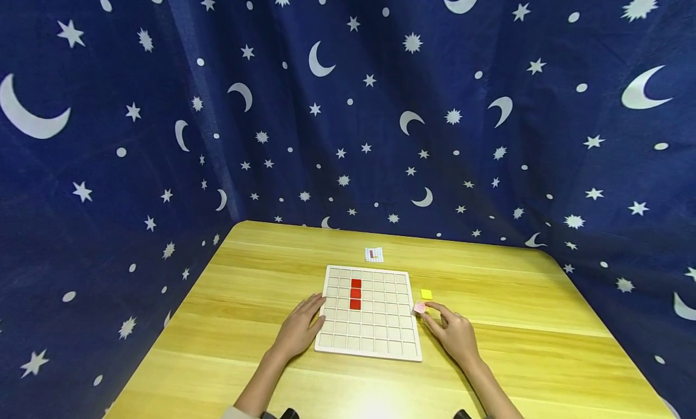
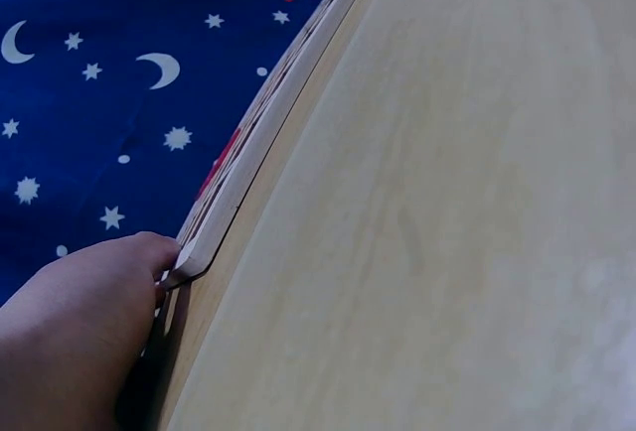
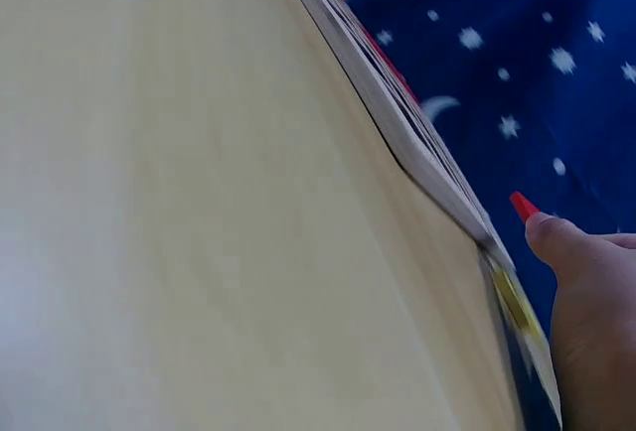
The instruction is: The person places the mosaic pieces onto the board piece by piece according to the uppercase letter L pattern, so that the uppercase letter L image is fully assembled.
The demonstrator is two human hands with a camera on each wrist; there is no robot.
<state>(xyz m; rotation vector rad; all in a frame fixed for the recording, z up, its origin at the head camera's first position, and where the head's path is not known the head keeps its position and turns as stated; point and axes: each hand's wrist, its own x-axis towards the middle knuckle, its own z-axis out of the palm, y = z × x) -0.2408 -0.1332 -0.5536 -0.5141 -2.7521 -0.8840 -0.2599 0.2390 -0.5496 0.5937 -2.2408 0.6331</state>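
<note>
A white square grid board (image 1: 367, 351) lies on the table, with three red square tiles (image 1: 356, 293) in a column in its cells. My left hand (image 1: 296, 329) rests against the board's left edge, fingers extended. In the left wrist view its thumb touches the board's near corner. Just past the right edge, my right hand (image 1: 455, 335) pinches a small red tile (image 3: 524, 207) between thumb and fingertips; glare makes it look pinkish in the head view. Beside that hand lies a yellow tile (image 1: 426, 294), and more yellow shows partly hidden beneath the fingers.
A small printed card (image 1: 374, 255) with a grid pattern lies behind the board. The wooden table (image 1: 261, 250) extends to both sides, and a dark blue curtain (image 1: 375, 117) with moons and stars hangs behind it and along its sides.
</note>
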